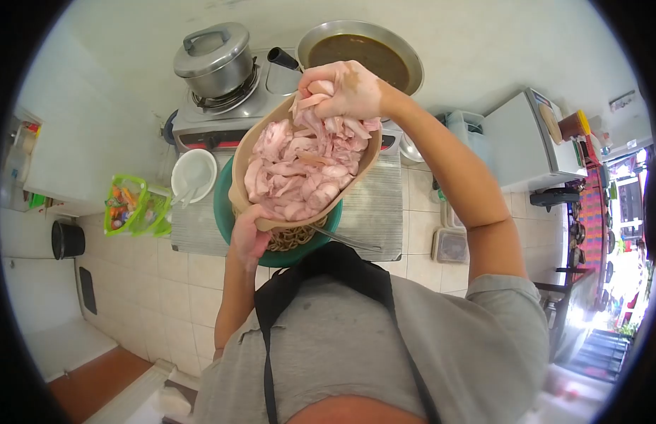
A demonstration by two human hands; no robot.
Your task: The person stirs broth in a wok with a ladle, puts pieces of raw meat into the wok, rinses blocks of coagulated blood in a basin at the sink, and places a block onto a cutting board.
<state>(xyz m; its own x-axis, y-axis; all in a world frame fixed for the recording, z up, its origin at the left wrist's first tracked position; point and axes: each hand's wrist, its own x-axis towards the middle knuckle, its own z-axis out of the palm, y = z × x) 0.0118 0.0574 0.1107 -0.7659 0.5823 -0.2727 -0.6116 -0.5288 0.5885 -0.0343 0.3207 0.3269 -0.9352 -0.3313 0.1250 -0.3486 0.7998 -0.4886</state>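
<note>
A beige basin [236, 169] is heaped with pale pink raw meat pieces [300, 169] that look like chicken. My left hand [252, 230] is closed on the basin's near-left rim. At the far side, my right hand [346, 90] has its fingers curled round some of the meat pieces. Underneath sits a teal basin [223, 212], partly hidden, with brown, noodle-like strands [291, 239] in it. A metal utensil handle [349, 244] sticks out over its right edge. Behind my right hand stands a wide metal pan [415, 67] of dark brown liquid [360, 60].
A lidded pot [213, 62] stands on the left burner of the stove [190, 127]. A white bowl [194, 169] with utensils rests on the metal table [374, 212]. Green baskets [126, 205] are at the left; a white fridge [519, 134] is at the right.
</note>
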